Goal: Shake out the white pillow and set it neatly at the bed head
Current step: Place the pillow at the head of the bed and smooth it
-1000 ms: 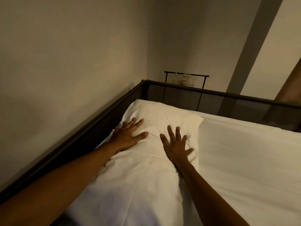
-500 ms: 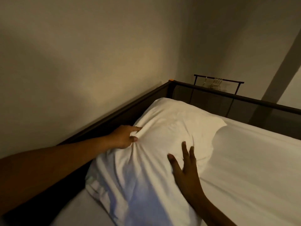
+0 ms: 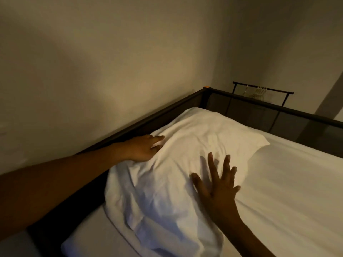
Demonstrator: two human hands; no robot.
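The white pillow [image 3: 200,134] lies creased on the mattress, along the dark bed rail [image 3: 148,118] by the wall, its far end near the bed's corner. My left hand [image 3: 143,148] is at the pillow's wall-side edge, thumb and fingers pinching a fold of the cover. Over the pillow's near right part, my right hand [image 3: 218,184] is spread flat with its fingers apart and holds nothing. The pillow's near end is rumpled and in shadow.
A white sheet [image 3: 289,182] covers the mattress to the right. A dark mesh end rail [image 3: 274,108] closes the far side, with an orange cap [image 3: 206,87] on the corner post. Behind it stands a black rack with hangers [image 3: 259,89]. A plain wall is on the left.
Both hands lay flat on the pillow a second ago. My left hand has since moved to the wall-side edge and pinched the cover; my right hand has slid nearer and spread.
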